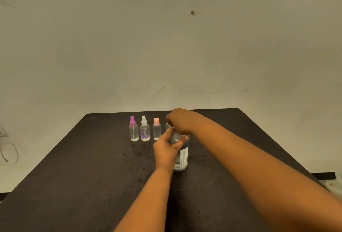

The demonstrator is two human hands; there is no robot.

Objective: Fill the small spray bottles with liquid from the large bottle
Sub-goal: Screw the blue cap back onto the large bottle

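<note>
- Here, nearest the wearer, the left hand wraps around the shoulder of the large clear plastic bottle with a white printed label, steadying it upright on the dark matte tabletop.
- Just above that grip, the right hand closes its fingertips on the bottle's blue cap, which is mostly hidden; whether it is turning cannot be told.
- The step in hand looks like uncapping the large bottle; pouring has not begun.
- Next calls for lifting the cap clear, then opening a small bottle, since all visible ones are capped.
- Beyond the left hand stand the small clear spray bottle with a magenta nozzle, the clear spray bottle with a white nozzle and the clear bottle with a pink cap.
- A fourth small bottle sits behind the right hand, barely showing.
- The label's print is too small to read; no brand is legible.
</note>
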